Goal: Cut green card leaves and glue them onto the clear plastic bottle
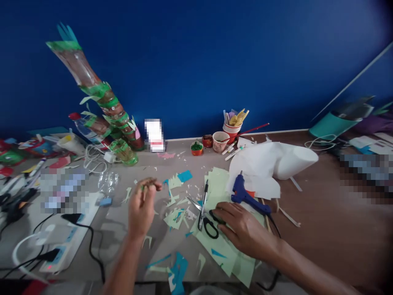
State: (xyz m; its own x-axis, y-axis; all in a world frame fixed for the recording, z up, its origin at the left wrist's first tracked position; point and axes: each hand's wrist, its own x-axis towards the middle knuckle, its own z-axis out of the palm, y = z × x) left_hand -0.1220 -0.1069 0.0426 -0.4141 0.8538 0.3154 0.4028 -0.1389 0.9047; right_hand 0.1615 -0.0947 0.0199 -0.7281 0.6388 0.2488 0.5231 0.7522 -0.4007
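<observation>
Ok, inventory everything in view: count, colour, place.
Scissors: one, black-handled, on sheets
Pen: one, black-clear, by scissors
Glue gun: one, blue, right of pen
Sheets: several, pale green, centre
Scraps: many, green and blue, centre
White paper: count unclear, white, centre right
Bottle tower: one, brown-green, left
Small pots: two, green and red, back
Cups: several, white, red, back
Power strip: one, white, front left
Wall: one, blue, behind
Table: one, grey-brown, below
Other clutter: count unclear, mixed, both edges
Left grip: one, bare, by scraps
Right grip: one, bare, at scissors

Black-handled scissors (pixel 206 221) lie partly on pale green paper (pixel 218 186)
</observation>
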